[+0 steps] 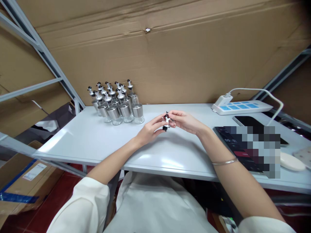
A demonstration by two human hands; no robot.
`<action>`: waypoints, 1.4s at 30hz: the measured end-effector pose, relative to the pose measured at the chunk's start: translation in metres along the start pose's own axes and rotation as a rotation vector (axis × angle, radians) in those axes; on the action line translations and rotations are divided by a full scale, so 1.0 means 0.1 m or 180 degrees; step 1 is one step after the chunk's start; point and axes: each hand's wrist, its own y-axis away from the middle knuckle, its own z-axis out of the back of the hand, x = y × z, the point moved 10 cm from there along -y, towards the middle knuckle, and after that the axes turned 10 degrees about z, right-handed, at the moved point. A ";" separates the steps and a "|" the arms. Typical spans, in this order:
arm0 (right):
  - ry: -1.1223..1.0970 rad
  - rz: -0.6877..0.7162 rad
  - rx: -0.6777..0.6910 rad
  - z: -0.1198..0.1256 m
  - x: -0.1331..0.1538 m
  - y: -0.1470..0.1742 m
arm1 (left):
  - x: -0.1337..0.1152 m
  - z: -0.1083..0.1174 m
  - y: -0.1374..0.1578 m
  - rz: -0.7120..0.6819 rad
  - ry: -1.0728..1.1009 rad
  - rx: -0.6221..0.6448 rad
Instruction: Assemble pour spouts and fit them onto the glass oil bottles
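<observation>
Between my two hands, above the middle of the white table, is a silver and black pourer stopper (167, 121). My left hand (151, 129) grips its lower body from the left, with the black ribbed plug showing below the fingers. At its black top, the fingers of my right hand (185, 121) are closed on it from the right. Several glass bottles with steel sleeves and similar pourers stand grouped at the back left. Nearest to my left hand is a bottle (138, 111) that has no pourer in its neck.
A white power strip (243, 106) with a plugged-in charger (224, 100) and cable lies at the back right. A dark tablet (224, 137), partly blurred out, a phone (252, 124) and a cream oval object (291, 161) lie on the right. Cardboard (175, 64) walls the table's back.
</observation>
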 end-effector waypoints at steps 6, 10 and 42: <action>-0.0419 -0.0065 -0.0005 0.01 -0.08 0.01 | -0.03 0.04 0.01 -0.0055 -0.0024 -0.0128; -0.0574 -0.0155 0.0081 -0.05 -0.14 0.01 | -0.02 0.09 0.00 0.0019 -0.0165 -0.0236; 0.0068 0.0382 -0.0548 0.08 0.00 -0.06 | 0.18 0.22 -0.08 0.0863 0.0403 -0.0456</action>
